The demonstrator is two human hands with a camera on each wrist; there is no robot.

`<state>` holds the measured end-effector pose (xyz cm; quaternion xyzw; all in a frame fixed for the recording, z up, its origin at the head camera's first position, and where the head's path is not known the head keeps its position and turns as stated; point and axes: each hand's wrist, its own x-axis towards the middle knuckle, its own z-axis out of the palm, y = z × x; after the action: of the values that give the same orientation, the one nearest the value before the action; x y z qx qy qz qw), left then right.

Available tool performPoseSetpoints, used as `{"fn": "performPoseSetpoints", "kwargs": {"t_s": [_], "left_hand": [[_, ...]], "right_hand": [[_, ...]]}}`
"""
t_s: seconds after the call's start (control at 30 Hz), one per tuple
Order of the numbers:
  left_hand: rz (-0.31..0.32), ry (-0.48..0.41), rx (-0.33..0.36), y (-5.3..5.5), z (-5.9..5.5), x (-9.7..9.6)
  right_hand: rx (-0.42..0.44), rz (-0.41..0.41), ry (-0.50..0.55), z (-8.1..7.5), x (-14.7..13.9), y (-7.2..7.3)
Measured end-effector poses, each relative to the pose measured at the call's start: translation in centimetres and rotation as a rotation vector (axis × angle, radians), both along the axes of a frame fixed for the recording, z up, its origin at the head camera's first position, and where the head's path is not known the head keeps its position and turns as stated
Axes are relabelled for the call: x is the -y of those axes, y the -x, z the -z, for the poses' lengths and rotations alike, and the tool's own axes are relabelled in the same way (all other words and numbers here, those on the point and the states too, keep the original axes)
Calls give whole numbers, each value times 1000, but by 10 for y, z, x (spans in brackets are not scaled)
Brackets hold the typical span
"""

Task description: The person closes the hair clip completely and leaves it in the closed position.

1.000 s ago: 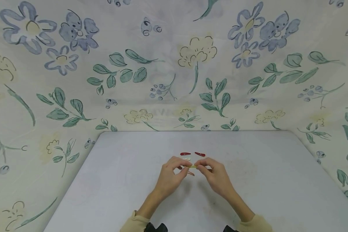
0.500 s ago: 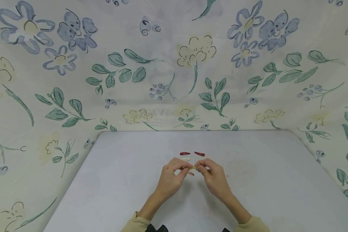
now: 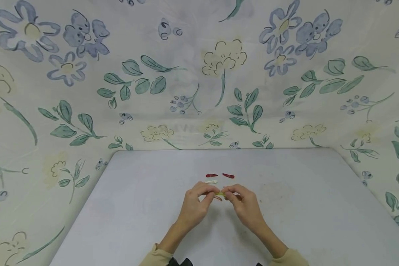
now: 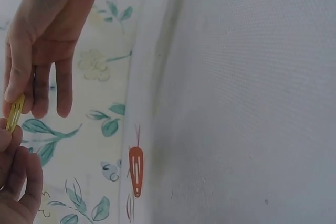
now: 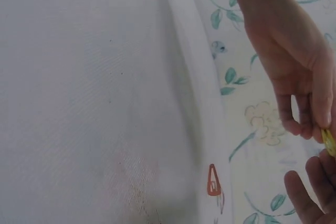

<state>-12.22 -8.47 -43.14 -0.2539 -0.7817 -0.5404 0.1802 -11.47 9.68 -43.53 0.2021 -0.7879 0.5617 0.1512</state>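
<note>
Between both hands, a yellow snap hair clip is held just above the table; its ends also show in the left wrist view as a slotted yellow clip. My left hand pinches one end with thumb and fingertips. At the other end, my right hand pinches it the same way. In the right wrist view the yellow clip sits at the frame's edge, and I cannot tell whether it is snapped or sprung. An orange-brown hair clip lies on the table just below the hands, partly covered by the left one.
Beyond the hands lie a white hair clip and two dark red ones, the left red clip and the right red clip. The white table ends at a flower-printed cloth behind and at the sides.
Both hands have come slightly down in the head view, keeping hold of the yellow clip, and more of the clip shows between the fingertips. The clips on the table stay where they were.
</note>
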Motion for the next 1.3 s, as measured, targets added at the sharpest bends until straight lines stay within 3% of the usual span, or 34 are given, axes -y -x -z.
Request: {"fn": "performPoseSetpoints", "kwargs": {"t_s": [0.37,0.57,0.83,1.0,1.3], "left_hand": [[-40,-12,47,-2,-3,1],[-47,3,74,-2,-2,2],[-29,51,44,-1,4,4],[-29,71,33,-2,2,4],[-1,86,77,-3,1,6]], "right_hand": [[92,-48,-39,1,0,-1],[68,10,-71,-1,0,2],[8,48,-134,-4,2,5],[7,36,-150,-4,2,6],[66,-19,-102,-6,2,5]]}}
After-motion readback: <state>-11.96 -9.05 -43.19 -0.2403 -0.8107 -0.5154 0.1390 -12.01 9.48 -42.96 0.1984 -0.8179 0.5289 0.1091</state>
